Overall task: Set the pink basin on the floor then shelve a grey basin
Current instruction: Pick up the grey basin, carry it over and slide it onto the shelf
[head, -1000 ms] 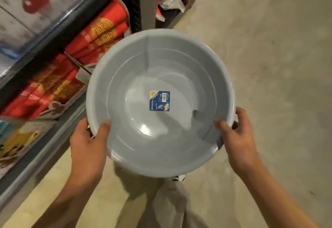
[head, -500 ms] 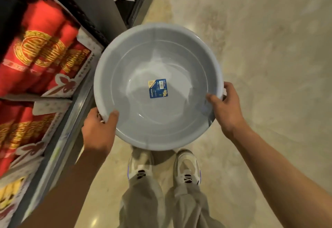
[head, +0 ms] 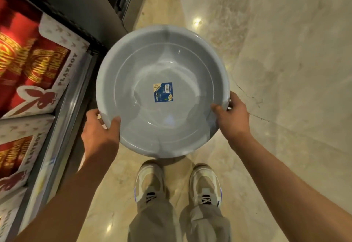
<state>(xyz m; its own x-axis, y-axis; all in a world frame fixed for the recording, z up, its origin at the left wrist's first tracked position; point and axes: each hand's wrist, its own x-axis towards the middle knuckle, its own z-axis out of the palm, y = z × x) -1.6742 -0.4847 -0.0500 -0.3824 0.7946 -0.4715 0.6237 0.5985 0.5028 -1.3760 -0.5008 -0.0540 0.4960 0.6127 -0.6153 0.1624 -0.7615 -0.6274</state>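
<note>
While both hands grip grey basin [head: 162, 66], shelf [head: 62, 112] left

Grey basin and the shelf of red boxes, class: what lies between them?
Nothing: in the head view the grey basin, held by left hand and right hand, overlaps the shelf edge beside the red boxes.

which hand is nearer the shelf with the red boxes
Left. The left hand grips the grey basin rim right beside the shelf edge; the right hand holds the far rim, over open floor.
</note>
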